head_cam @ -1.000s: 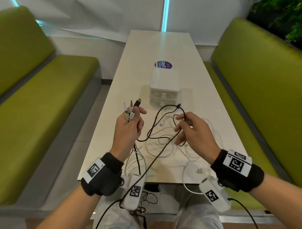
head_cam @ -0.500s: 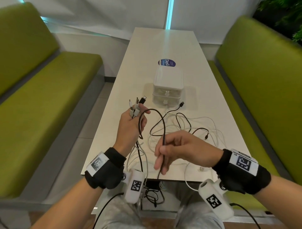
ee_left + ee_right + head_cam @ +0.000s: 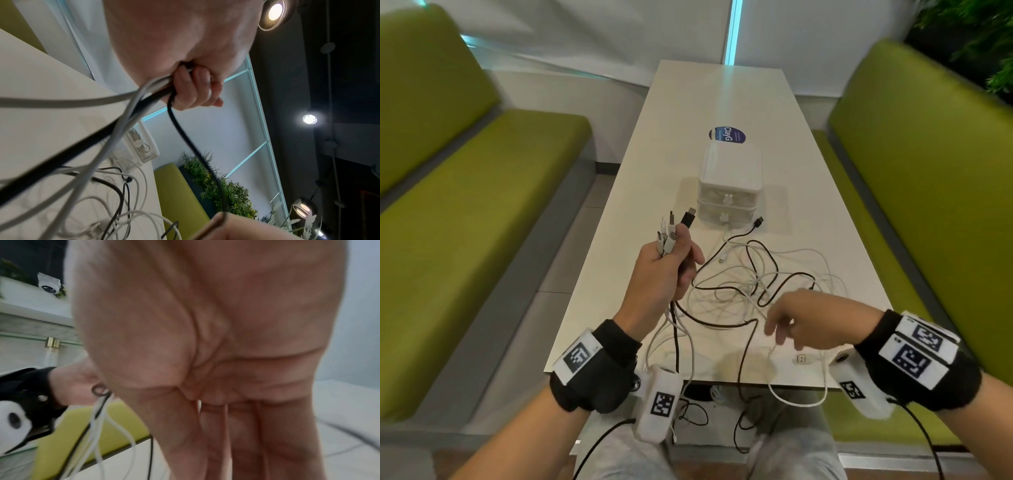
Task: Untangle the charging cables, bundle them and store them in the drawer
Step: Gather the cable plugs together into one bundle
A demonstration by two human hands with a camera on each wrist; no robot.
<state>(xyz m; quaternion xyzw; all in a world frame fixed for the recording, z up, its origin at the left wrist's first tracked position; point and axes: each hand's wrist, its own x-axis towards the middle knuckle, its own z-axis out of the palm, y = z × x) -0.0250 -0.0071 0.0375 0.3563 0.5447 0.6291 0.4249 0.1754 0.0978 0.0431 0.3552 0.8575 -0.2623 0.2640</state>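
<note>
My left hand point(image 3: 671, 267) is raised above the table's near left part and grips a bunch of black and white charging cables just below their plugs point(image 3: 673, 228), which stick up from the fist. In the left wrist view its fingers point(image 3: 191, 91) curl round the strands. The rest of the cables point(image 3: 756, 281) lie in a loose tangle on the white table point(image 3: 640, 192), and some loops hang over the near edge. My right hand point(image 3: 780, 329) hovers over the tangle with straight fingers point(image 3: 236, 434) and holds nothing. The white two-drawer box point(image 3: 729, 185) stands beyond, both drawers closed.
A small white adapter point(image 3: 802, 358) lies near the table's front edge, right of the cables. A blue round sticker point(image 3: 726, 135) is behind the drawer box. Green benches point(image 3: 482, 205) flank the table on both sides. A plant stands at the back right.
My right hand let go of the black cable it pinched and drew toward me, then shifted right with its fingers straight. The black cable dropped back onto the table. The left hand kept its grip.
</note>
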